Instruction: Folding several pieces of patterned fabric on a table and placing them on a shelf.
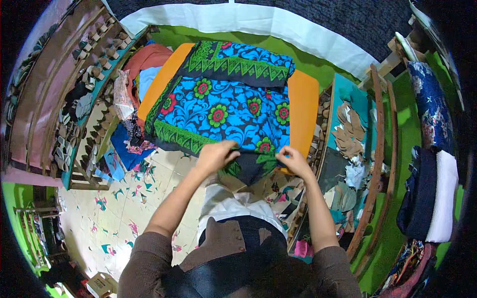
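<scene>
A blue, black and green floral cloth (198,107) lies spread over an orange table (304,107), with its far part folded back in a layer. At the near edge, my left hand (217,155) pinches the cloth between thumb and fingers. My right hand (292,160) grips the same edge farther right, its fingers closed on the fabric. Between and below both hands, a dark corner of the cloth hangs over the table's front toward my lap.
Shelves (82,119) with shoe-shaped pieces stand at left, beside heaped fabrics (144,64). On the right, a teal shelf (340,84) carries brown scraps (349,126) near a wooden rail (377,149). Fabric rolls (430,193) stand farther right. Colourful offcuts (102,203) litter the tiled floor.
</scene>
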A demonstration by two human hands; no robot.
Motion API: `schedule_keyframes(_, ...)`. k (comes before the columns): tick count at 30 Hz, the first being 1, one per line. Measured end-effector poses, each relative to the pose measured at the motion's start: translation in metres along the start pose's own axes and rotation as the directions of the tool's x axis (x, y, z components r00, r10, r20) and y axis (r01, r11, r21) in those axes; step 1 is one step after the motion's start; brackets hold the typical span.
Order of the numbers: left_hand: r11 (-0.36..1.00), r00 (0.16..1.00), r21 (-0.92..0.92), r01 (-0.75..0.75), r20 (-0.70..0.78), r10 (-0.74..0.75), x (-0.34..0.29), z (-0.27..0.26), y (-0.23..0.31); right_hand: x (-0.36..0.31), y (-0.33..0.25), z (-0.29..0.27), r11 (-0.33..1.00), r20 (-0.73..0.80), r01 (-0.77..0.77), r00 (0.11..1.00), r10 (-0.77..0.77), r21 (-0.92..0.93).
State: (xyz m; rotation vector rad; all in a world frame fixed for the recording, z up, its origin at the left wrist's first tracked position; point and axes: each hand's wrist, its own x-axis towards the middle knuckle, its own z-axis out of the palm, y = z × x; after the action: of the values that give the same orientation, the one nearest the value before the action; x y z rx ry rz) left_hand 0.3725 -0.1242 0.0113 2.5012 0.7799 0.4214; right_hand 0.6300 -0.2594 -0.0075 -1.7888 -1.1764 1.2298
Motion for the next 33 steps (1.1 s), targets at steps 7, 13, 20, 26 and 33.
schedule_keyframes(7, 0.901, 0.985, 0.43, -0.06, -0.121, 0.124, 0.039, -0.006, -0.055, 0.053, -0.01, 0.029, 0.752, -0.419, -0.078, 0.865, -0.275, -0.654)
schedule_keyframes(13, 0.919, 0.942, 0.302, -0.254, 0.293, 0.164, -0.028, 0.017, -0.069, 0.016, -0.007, 0.083, 0.477, 0.002, 0.277, 0.866, -0.501, -0.834)
schedule_keyframes(20, 0.739, 0.973, 0.643, -0.2, 0.218, 0.075, -0.06, 0.014, -0.197, 0.025, 0.035, 0.092, 0.245, 0.044, 0.136, 0.937, -0.347, -0.96)
schedule_keyframes(26, 0.786, 0.962, 0.563, -0.256, 0.23, 0.149, -0.051, -0.025, -0.265, 0.031, 0.035, 0.075, 0.275, 0.179, 0.258, 0.943, -0.281, -0.926)
schedule_keyframes(33, 0.786, 0.867, 0.436, -0.438, 0.437, 0.241, -0.037, -0.061, -0.275, 0.038, 0.02, 0.076, 0.22, 0.163, 0.222, 0.952, -0.258, -0.95)
